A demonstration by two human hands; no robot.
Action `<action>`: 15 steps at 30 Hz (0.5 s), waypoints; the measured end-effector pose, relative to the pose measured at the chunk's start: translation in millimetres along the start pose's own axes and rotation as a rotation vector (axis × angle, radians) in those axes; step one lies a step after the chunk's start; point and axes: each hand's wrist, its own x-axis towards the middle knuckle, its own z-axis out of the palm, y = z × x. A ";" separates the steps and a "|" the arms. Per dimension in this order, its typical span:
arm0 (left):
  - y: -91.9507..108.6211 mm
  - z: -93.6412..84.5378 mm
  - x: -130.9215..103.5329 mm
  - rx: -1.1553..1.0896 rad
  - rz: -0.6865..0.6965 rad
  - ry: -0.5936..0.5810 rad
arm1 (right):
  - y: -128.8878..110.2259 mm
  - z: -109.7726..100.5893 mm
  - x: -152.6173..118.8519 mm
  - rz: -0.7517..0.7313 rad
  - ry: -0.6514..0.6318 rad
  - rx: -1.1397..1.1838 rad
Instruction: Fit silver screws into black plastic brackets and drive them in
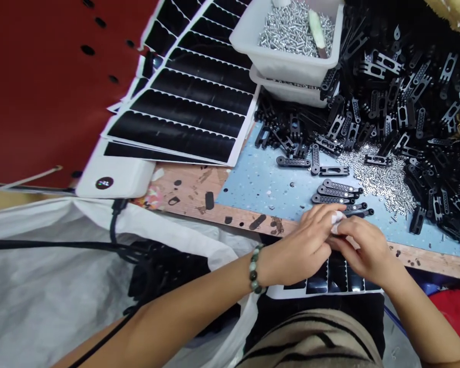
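Observation:
My left hand (301,251), with a bead bracelet (254,269) at the wrist, is at the table's front edge with its fingers bent and closed. My right hand (365,249) meets it there, thumb and fingers pinched together. Something white, like a fingertip wrap (336,219), shows where the fingertips meet. Whatever lies between the fingers is hidden. Just beyond the hands, several black plastic links (337,190) lie side by side on the blue mat (260,184). Below the hands is a sheet of black stickers (335,278), partly covered by them.
Loose small screws and nuts (393,179) lie right of the links, among many scattered black parts (383,112). Stacked white bins (291,64) of screws stand at the back. Black sticker sheets (184,97) overlap a white device (115,176) on the left. Cables (61,245) run below.

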 end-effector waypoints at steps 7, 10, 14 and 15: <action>-10.8 -9.7 -11.5 0.223 -0.043 0.213 | 30.0 -6.0 -5.4 0.538 0.271 0.190; -19.1 -1.3 -13.6 0.420 0.026 0.111 | 43.2 1.7 -4.1 0.716 0.285 0.300; -26.1 8.3 -15.4 0.526 0.056 0.084 | 48.9 12.9 -3.0 0.784 0.263 0.300; -27.1 9.4 -15.8 0.538 0.062 0.086 | 49.4 14.2 -3.1 0.783 0.259 0.283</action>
